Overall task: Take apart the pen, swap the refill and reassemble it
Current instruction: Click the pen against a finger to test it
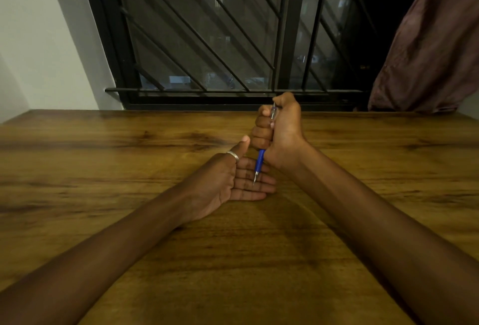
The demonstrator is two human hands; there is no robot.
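A pen (260,160) with a blue grip and a metal tip points down and toward me. My right hand (278,130) is closed in a fist around its barrel, and the pen's clip end shows at the top of the fist. My left hand (233,182) lies palm up on the table, fingers flat and together, thumb raised, with a silver ring on the thumb. The pen's tip hovers over or touches the left fingers; I cannot tell which. The left hand holds nothing.
Both forearms rest over a wooden table (129,169). A barred dark window (220,39) stands behind the table's far edge. A brown curtain (427,52) hangs at the right, and a white wall (39,39) is at the left.
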